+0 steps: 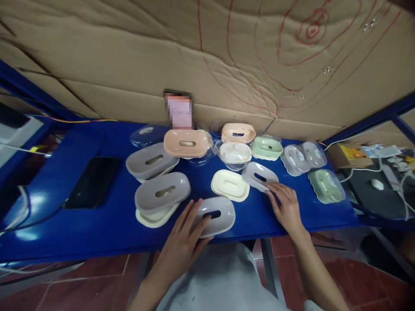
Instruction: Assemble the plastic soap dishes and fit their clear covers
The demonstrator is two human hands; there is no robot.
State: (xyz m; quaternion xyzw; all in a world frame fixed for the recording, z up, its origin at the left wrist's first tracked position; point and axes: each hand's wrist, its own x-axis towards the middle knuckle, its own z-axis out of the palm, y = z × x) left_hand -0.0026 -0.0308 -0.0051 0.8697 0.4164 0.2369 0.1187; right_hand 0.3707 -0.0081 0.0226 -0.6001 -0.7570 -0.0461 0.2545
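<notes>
Left hand [181, 246] rests wide on near grey slotted dish [227, 214]; right hand [287, 207] pinches farther grey dish [251, 172], at two o'clock. Shifting the latter calls for level support.

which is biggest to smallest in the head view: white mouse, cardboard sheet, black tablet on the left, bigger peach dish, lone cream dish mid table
Cardboard sheet
Black tablet
Peach dish and cream dish: too alike to rank
White mouse
</notes>
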